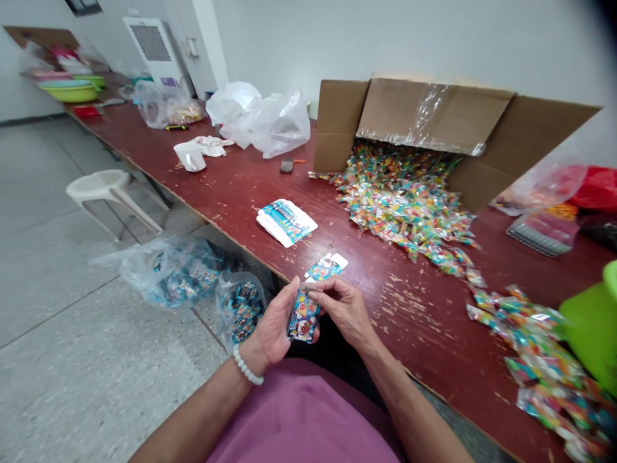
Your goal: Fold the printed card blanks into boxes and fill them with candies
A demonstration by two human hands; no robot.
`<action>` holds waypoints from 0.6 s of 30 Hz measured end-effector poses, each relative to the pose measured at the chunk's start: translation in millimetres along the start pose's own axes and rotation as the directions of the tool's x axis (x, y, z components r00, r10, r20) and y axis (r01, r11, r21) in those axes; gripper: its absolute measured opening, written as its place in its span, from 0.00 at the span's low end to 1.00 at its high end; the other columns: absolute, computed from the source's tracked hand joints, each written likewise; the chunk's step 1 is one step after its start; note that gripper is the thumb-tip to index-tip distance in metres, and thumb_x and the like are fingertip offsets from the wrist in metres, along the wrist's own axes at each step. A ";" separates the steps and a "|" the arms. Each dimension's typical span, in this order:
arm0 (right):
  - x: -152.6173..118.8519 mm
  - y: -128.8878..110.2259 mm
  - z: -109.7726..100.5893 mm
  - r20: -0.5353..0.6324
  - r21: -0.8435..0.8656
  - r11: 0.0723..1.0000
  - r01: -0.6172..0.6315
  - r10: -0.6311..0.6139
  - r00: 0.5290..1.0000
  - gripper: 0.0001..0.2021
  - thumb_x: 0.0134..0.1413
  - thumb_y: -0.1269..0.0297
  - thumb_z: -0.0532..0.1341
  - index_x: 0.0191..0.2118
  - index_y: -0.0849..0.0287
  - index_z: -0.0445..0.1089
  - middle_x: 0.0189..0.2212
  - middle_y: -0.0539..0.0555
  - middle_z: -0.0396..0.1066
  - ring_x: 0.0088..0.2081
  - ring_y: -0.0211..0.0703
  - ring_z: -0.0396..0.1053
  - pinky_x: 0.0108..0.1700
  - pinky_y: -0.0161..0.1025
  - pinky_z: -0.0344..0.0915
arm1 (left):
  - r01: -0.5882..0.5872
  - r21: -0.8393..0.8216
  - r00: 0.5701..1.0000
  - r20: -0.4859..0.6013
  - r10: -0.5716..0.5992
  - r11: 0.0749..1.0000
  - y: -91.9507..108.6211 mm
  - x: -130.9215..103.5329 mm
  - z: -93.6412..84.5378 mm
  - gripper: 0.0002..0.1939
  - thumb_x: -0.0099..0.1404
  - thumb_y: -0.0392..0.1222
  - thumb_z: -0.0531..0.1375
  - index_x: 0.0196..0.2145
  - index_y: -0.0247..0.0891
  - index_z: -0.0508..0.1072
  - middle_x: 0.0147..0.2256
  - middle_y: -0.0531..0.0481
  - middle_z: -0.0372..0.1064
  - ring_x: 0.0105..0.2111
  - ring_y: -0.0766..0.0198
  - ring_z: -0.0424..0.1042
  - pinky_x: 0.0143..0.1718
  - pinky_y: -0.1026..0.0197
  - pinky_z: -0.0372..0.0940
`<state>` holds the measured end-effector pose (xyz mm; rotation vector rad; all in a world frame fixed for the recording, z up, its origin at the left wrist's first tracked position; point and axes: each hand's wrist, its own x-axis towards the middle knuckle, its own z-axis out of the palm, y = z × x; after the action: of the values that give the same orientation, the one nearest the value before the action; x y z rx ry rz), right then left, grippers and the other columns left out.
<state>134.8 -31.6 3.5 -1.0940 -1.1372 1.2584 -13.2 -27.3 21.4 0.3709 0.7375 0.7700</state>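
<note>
A small printed blue box (304, 316) is held upright in front of my body, just off the table edge. My left hand (276, 326), with a beaded bracelet on its wrist, wraps round the box from the left side. At the box's top end, the fingers of my right hand (344, 310) are pinched on its flap. Just beyond my fingers lies a flat printed carton (328, 266) on the red table. Farther back rests a stack of flat white and blue cartons (286, 222).
An open cardboard box (434, 112) spills wrapped candies (400, 206) across the table (231, 186). A green container (592, 321) stands at the right. Plastic bags of blue boxes (186, 273) sit on the floor, near a white stool (99, 184). A white cup (189, 157) lies farther back.
</note>
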 end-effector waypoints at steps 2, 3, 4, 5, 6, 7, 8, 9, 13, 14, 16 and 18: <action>-1.1 -5.8 -4.9 0.110 -0.093 0.994 0.050 -0.040 0.993 0.08 0.52 0.57 0.69 0.33 0.56 0.77 0.38 0.54 0.77 0.36 0.43 0.73 0.36 0.38 0.69 | 0.025 -0.005 0.999 0.020 -0.025 1.000 2.8 0.3 -0.5 0.21 0.68 0.55 0.57 0.49 0.37 0.73 0.27 0.49 0.74 0.17 0.62 0.72 0.16 0.59 0.69; -1.6 -8.8 -6.5 0.146 -0.118 0.991 0.066 -0.048 0.988 0.08 0.54 0.56 0.69 0.32 0.56 0.77 0.39 0.53 0.77 0.37 0.43 0.73 0.38 0.39 0.69 | 0.014 -0.002 1.000 0.008 -0.014 1.000 3.7 0.6 -0.6 0.21 0.69 0.54 0.57 0.51 0.37 0.73 0.28 0.49 0.74 0.18 0.62 0.72 0.16 0.60 0.69; -1.9 -11.3 -7.3 0.167 -0.125 0.990 0.064 -0.043 0.985 0.09 0.55 0.56 0.68 0.32 0.55 0.77 0.37 0.53 0.77 0.37 0.43 0.73 0.40 0.40 0.69 | -0.005 0.008 1.000 -0.013 0.005 1.000 4.1 1.1 -0.6 0.21 0.69 0.53 0.58 0.52 0.37 0.73 0.29 0.49 0.75 0.19 0.62 0.73 0.17 0.61 0.69; -1.8 -13.3 -7.6 0.176 -0.115 0.992 0.043 -0.023 0.984 0.10 0.55 0.55 0.67 0.32 0.56 0.76 0.35 0.52 0.77 0.36 0.43 0.73 0.40 0.40 0.69 | -0.018 0.022 0.999 -0.036 0.018 1.000 4.2 1.7 -0.4 0.21 0.69 0.52 0.58 0.52 0.37 0.73 0.29 0.48 0.75 0.19 0.63 0.73 0.17 0.63 0.68; -1.2 -14.5 -7.3 0.170 -0.088 0.996 0.012 0.003 0.985 0.11 0.55 0.54 0.68 0.31 0.56 0.75 0.34 0.52 0.77 0.35 0.43 0.73 0.39 0.40 0.69 | -0.019 0.040 0.998 -0.057 0.021 0.999 3.8 2.2 -0.2 0.21 0.68 0.53 0.59 0.52 0.36 0.73 0.30 0.48 0.76 0.19 0.64 0.73 0.17 0.64 0.68; -0.3 -15.0 -6.7 0.158 -0.060 0.998 -0.020 0.029 0.987 0.11 0.54 0.54 0.68 0.31 0.56 0.75 0.34 0.52 0.77 0.34 0.42 0.73 0.38 0.39 0.69 | -0.009 0.058 0.997 -0.077 0.014 0.998 3.1 2.7 0.1 0.22 0.68 0.53 0.59 0.52 0.35 0.74 0.29 0.48 0.75 0.19 0.64 0.72 0.17 0.64 0.67; 1.0 -14.9 -6.0 0.144 -0.044 0.998 -0.047 0.052 0.988 0.11 0.53 0.54 0.69 0.31 0.57 0.75 0.34 0.52 0.77 0.33 0.42 0.73 0.37 0.39 0.69 | 0.004 0.075 0.995 -0.097 0.003 0.997 2.3 3.1 0.3 0.23 0.68 0.55 0.58 0.51 0.34 0.74 0.28 0.48 0.75 0.18 0.64 0.72 0.17 0.64 0.67; 2.6 -14.3 -5.4 0.130 -0.040 0.997 -0.067 0.072 0.989 0.11 0.51 0.54 0.69 0.32 0.57 0.75 0.33 0.52 0.77 0.32 0.41 0.73 0.35 0.38 0.69 | 0.020 0.090 0.994 -0.113 -0.009 0.996 1.4 3.4 0.5 0.23 0.68 0.56 0.58 0.50 0.33 0.75 0.27 0.48 0.75 0.18 0.64 0.71 0.17 0.64 0.67; 7.5 -10.5 -5.1 0.100 -0.065 0.991 -0.115 0.121 0.988 0.12 0.53 0.54 0.68 0.32 0.59 0.76 0.24 0.49 0.73 0.23 0.38 0.67 0.28 0.36 0.64 | 0.042 0.135 0.990 -0.138 -0.023 0.990 -0.1 3.7 -0.4 0.25 0.69 0.58 0.56 0.45 0.31 0.75 0.27 0.45 0.76 0.17 0.64 0.71 0.17 0.63 0.68; 7.7 -10.1 -5.3 0.100 -0.071 0.992 -0.107 0.113 0.988 0.11 0.53 0.55 0.68 0.32 0.59 0.75 0.24 0.49 0.73 0.23 0.38 0.67 0.28 0.36 0.64 | 0.040 0.136 0.990 -0.138 -0.021 0.990 0.3 3.7 -1.1 0.25 0.69 0.58 0.56 0.45 0.31 0.75 0.27 0.44 0.76 0.17 0.64 0.71 0.17 0.62 0.68; 6.7 -10.5 -5.8 0.110 -0.104 0.994 -0.041 0.053 0.993 0.10 0.55 0.56 0.67 0.32 0.58 0.75 0.28 0.51 0.75 0.27 0.39 0.70 0.30 0.37 0.66 | 0.032 0.114 0.992 -0.126 -0.018 0.993 2.0 3.7 -2.7 0.22 0.68 0.56 0.57 0.44 0.32 0.76 0.26 0.46 0.75 0.18 0.64 0.71 0.17 0.63 0.68; 4.1 -11.9 -6.1 0.166 -0.164 0.983 0.083 -0.056 0.985 0.09 0.59 0.58 0.64 0.33 0.56 0.75 0.35 0.52 0.77 0.34 0.42 0.73 0.38 0.39 0.68 | 0.017 0.073 0.995 -0.098 -0.010 0.997 4.0 3.6 -4.9 0.17 0.66 0.51 0.60 0.44 0.34 0.76 0.27 0.48 0.74 0.19 0.63 0.72 0.17 0.63 0.68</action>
<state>142.3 -27.7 14.7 -1.0827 -1.4151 1.2283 -17.0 -21.7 18.5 0.3969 0.8613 0.7534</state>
